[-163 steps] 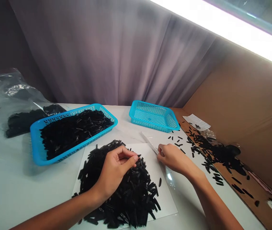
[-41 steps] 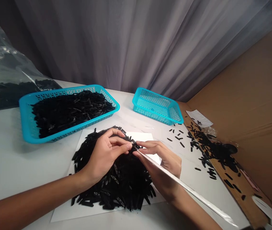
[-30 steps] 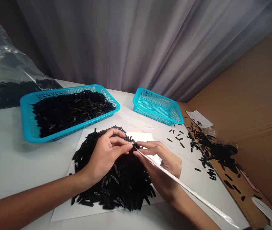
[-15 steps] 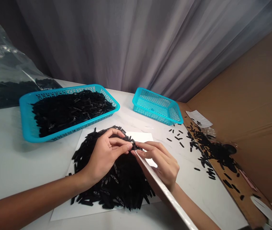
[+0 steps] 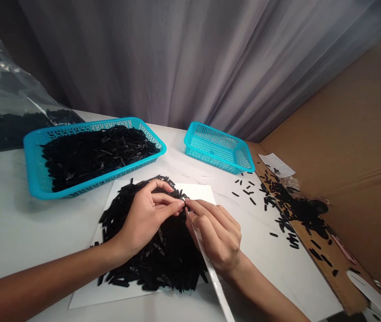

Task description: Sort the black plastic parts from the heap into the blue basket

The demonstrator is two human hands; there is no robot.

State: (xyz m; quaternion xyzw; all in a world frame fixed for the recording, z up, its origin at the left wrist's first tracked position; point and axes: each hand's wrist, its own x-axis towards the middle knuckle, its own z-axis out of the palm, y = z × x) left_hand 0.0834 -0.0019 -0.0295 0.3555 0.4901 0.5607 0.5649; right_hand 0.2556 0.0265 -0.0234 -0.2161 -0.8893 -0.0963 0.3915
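Note:
My left hand (image 5: 145,214) is closed in a pinch over the pile, its thumb and index fingertips meeting on a small black clip-like piece (image 5: 185,203), mostly hidden by the fingers. My right hand (image 5: 219,232) meets it there, fingertips touching the same spot. Its fingers are closed on a long, narrow white strip (image 5: 210,268) that slants from the fingertips down past the bottom edge. Beneath both hands a heap of small, flat, elongated black pieces (image 5: 157,264) covers most of a white sheet (image 5: 86,290). Some pieces show slots.
A turquoise basket (image 5: 93,188) at the back left holds many black pieces. Another turquoise basket (image 5: 217,156) stands behind my right hand. A clear plastic bag (image 5: 12,85) with black contents lies far left. Black pieces (image 5: 306,212) are scattered along a cardboard strip (image 5: 345,286) at right.
My right hand has rolled over and drawn in closer to my left fingertips. The white strip has swung left at its lower end, and the black piece is now mostly covered.

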